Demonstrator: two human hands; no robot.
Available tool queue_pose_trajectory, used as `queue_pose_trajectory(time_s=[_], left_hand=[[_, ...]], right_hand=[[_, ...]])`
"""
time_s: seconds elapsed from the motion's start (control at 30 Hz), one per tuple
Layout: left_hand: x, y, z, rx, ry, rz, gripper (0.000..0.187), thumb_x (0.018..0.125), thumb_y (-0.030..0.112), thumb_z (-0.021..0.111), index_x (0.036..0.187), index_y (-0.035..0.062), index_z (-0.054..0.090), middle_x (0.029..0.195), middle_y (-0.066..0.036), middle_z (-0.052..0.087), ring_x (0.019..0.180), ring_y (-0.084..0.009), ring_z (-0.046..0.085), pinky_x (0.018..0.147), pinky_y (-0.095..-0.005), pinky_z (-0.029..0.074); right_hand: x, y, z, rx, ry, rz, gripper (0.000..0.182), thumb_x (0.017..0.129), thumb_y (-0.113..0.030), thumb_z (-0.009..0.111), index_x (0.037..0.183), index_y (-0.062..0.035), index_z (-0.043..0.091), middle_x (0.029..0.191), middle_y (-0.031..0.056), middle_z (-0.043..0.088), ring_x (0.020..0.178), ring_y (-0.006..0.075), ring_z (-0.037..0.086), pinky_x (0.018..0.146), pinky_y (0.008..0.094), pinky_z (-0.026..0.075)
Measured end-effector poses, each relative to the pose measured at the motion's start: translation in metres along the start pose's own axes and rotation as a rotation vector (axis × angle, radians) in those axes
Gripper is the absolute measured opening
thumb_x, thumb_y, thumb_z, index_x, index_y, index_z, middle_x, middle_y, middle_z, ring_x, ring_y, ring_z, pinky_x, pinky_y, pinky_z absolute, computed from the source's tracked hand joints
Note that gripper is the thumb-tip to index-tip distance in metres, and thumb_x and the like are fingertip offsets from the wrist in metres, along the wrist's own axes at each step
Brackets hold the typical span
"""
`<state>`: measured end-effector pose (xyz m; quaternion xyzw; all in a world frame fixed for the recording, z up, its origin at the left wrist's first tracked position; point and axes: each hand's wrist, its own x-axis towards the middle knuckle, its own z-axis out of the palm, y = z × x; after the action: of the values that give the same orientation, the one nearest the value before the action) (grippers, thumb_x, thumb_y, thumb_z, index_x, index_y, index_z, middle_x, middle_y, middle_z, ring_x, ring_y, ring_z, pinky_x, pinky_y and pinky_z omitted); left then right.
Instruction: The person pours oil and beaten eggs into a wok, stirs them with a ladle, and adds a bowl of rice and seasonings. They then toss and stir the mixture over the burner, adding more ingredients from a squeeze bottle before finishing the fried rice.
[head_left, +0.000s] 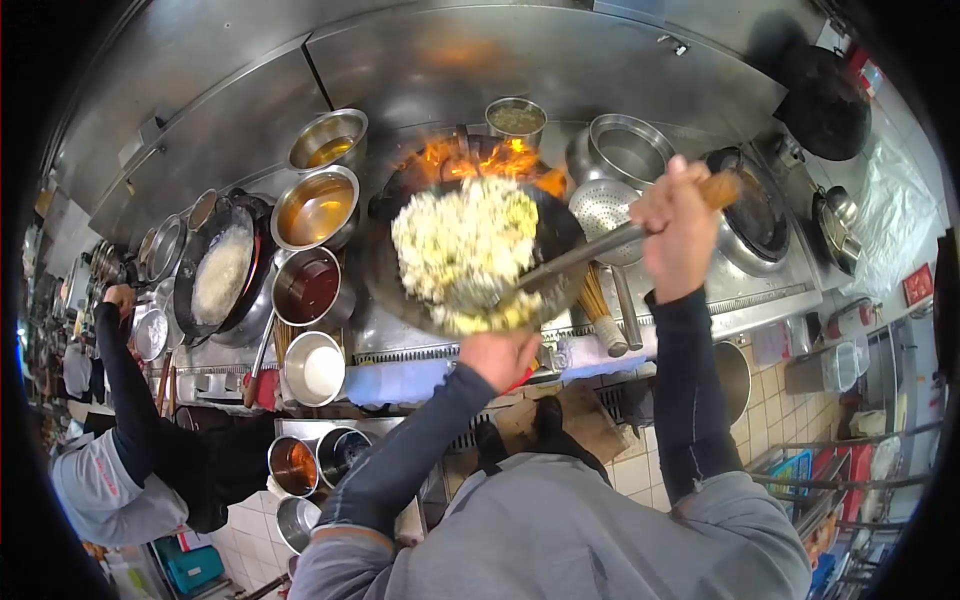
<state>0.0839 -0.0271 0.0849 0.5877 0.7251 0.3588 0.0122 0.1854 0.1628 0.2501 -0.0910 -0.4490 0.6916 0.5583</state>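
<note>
My left hand (498, 360) is closed at the near edge of a dark wok (565, 235), on its handle. The wok is raised and tilted, with flames behind it. Pale, yellowish chopped food (465, 240) fills its middle. Up at the right, my right hand (672, 215) grips a long metal ladle (590, 248) near its wooden end. The ladle's bowl rests in the food near the wok's front side.
Pots of oil (315, 208), dark red liquid (306, 288) and white contents (323, 374) stand left. A perforated strainer (607, 215) and a pot (630, 150) stand right. A co-worker (125, 480) is at the far left beside another wok (185, 270).
</note>
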Motion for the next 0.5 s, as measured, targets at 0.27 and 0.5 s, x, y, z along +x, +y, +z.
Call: queue_pose_trajectory(time_s=[0.27,0.5], left_hand=[[-0.015,-0.063,0.088,0.085,0.025,-0.059,0.033,0.089,0.035,0.055,0.069,0.0108,0.064,0.059,-0.014,0.060,0.054,-0.0347,0.060,0.055,-0.0456,0.048],[0.016,0.017,-0.027,0.143,-0.265,-0.070,0.038,0.090,0.039,0.055,0.075,0.0073,0.070,0.056,-0.015,0.060,0.046,-0.0292,0.059,0.047,-0.0392,0.048]], right_hand=[[0.006,0.097,0.011,-0.051,0.041,-0.158,0.024,0.092,-0.008,0.054,0.075,-0.0089,0.038,0.053,0.0028,0.044,0.040,0.0119,0.044,0.041,0.0290,0.041],[0.012,-0.016,0.045,-0.124,-0.052,0.022,0.027,0.092,-0.012,0.058,0.074,-0.0110,0.038,0.053,-0.0024,0.037,0.042,0.0084,0.036,0.043,0.0263,0.036]])
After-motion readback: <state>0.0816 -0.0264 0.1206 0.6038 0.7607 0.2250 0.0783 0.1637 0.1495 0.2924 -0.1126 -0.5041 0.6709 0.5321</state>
